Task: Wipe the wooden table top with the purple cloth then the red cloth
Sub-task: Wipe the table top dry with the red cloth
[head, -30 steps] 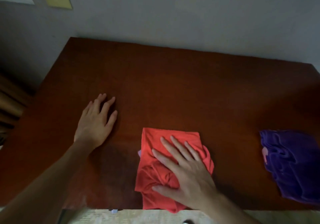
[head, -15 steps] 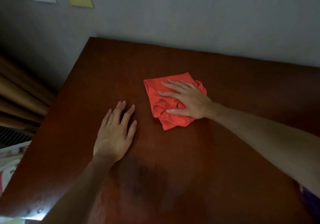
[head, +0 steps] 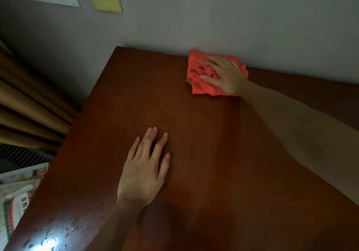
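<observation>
Hands flat — right hand (head: 226,75) on crumpled red cloth (head: 202,72)

wooden table top (head: 194,134): smooth, semi-gloss reddish-brown, glare and droplets at its near-left corner. red cloth (head: 202,72): soft matt fabric, crumpled. Left of table: curtain (head: 29,105), matt pleated cloth.
</observation>
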